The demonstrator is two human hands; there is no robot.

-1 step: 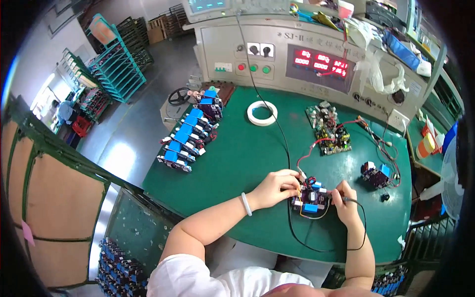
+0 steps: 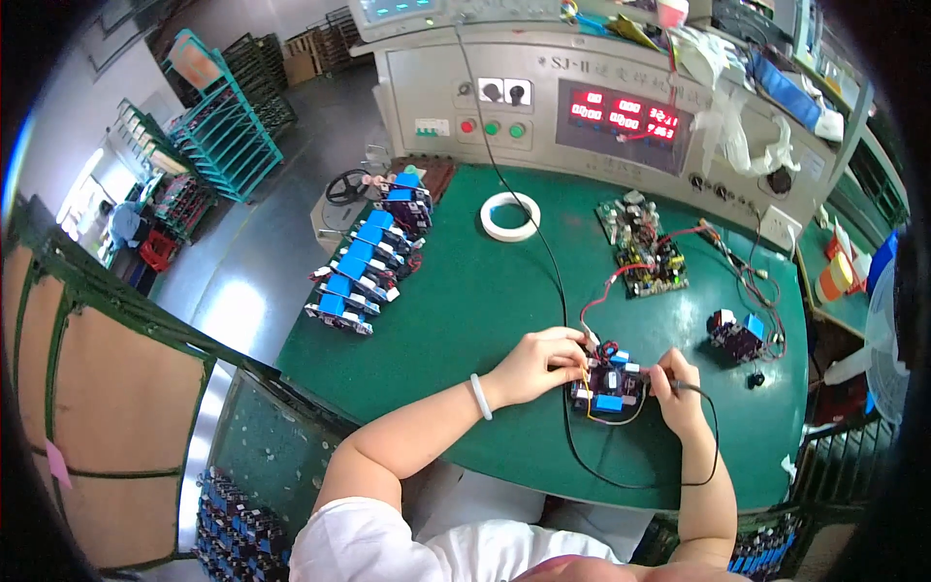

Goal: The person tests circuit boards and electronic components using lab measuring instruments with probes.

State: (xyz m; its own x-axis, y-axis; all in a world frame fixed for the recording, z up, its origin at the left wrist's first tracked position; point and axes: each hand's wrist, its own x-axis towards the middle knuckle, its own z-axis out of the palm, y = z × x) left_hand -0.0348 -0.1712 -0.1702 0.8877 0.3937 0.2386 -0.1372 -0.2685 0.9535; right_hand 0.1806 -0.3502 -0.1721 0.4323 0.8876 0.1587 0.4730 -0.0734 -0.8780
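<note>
Head view looks down on a green table where a small circuit board with blue parts lies near the person, between both hands. Left hand curls over the board's left edge, fingers pinching at a red wire and the yellow lead beside it. Right hand grips a thin black probe whose cable loops toward the near edge, its tip touching the board's right side. Judging from this, the board is being probed or tested while held steady; the next move seems to call for keeping the tip on its contact and the board from sliding. Farther off, a larger green board sits with red wires, a white tape ring lies toward the far middle, and a row of finished blue boards lines the left edge. A grey test panel with red displays stands along the far side.
</note>
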